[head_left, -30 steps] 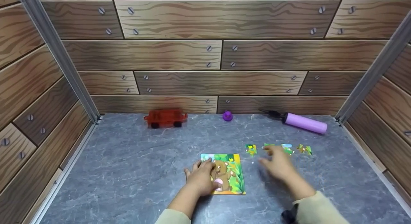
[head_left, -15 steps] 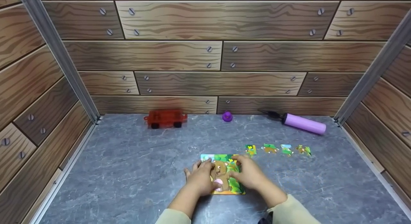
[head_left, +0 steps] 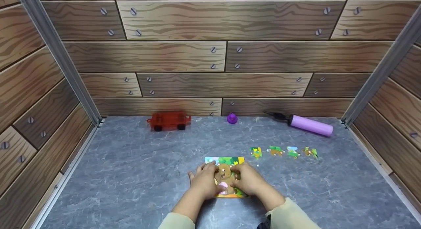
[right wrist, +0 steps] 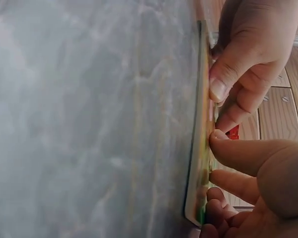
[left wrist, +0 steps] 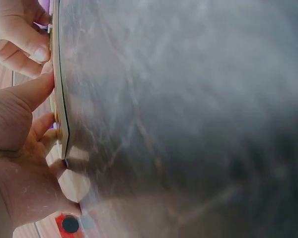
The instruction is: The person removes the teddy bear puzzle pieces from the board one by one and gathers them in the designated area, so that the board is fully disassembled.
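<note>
A square picture puzzle (head_left: 224,160) with a brown bear lies flat on the grey table. My left hand (head_left: 203,183) rests on its left part, fingers spread, thumb near the bear's belly. On the puzzle's right part, my right hand (head_left: 250,179) has thumb and forefinger bent down about a puzzle piece apart; what lies between and under them is mostly hidden. The left wrist view shows the thin puzzle edge (left wrist: 61,99) side-on, with fingertips of both hands on its top. Several loose puzzle pieces (head_left: 275,151) form a row beyond, to the right.
Along the back wall stand a red toy wagon (head_left: 168,120) with black wheels and a small purple toy (head_left: 232,118). A lilac hand pump (head_left: 310,125) with a black nozzle lies at the back right. Wood-patterned walls (head_left: 184,56) enclose the back and sides.
My right hand has moved from over the loose pieces left and nearer onto the puzzle, then slightly farther left. My left hand and the row of pieces stay put.
</note>
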Tool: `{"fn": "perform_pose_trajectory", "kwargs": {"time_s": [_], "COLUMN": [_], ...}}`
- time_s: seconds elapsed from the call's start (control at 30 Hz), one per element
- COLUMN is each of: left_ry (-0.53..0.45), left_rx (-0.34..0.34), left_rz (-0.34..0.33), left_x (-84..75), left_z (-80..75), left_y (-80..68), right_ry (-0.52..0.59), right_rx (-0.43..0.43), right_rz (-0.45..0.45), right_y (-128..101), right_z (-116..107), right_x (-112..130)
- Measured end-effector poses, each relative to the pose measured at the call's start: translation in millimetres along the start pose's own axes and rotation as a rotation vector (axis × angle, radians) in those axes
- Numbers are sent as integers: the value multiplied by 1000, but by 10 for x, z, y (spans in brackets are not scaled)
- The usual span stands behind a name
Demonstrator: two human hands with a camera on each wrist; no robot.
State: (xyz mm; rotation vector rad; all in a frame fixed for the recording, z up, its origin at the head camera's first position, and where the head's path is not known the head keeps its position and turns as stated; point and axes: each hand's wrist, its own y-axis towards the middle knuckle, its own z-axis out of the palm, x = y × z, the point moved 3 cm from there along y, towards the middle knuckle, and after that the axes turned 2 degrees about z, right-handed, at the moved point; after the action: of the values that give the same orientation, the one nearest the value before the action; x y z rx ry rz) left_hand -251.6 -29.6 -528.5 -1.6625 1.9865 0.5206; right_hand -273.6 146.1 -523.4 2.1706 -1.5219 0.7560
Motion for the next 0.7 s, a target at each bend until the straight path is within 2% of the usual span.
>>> {"fn": "perform_pose_trajectory", "kwargs": {"time_s": [0.2,0.53,0.7], "left_ry": [25,0,-6], "left_rx": [-16,50,80], "left_rz": [-5,40,42], "left_x": [16,68,81], "left_z": [11,-74,-92], "left_y": [19,23,35], "right_ry": [24,91,101], "right_rx": [-21,-40,-52], "right_rz": [26,39,46], "right_y": [-19,-53,-52], "right_z": [12,39,38], "right_x": [-10,-17,-20]}}
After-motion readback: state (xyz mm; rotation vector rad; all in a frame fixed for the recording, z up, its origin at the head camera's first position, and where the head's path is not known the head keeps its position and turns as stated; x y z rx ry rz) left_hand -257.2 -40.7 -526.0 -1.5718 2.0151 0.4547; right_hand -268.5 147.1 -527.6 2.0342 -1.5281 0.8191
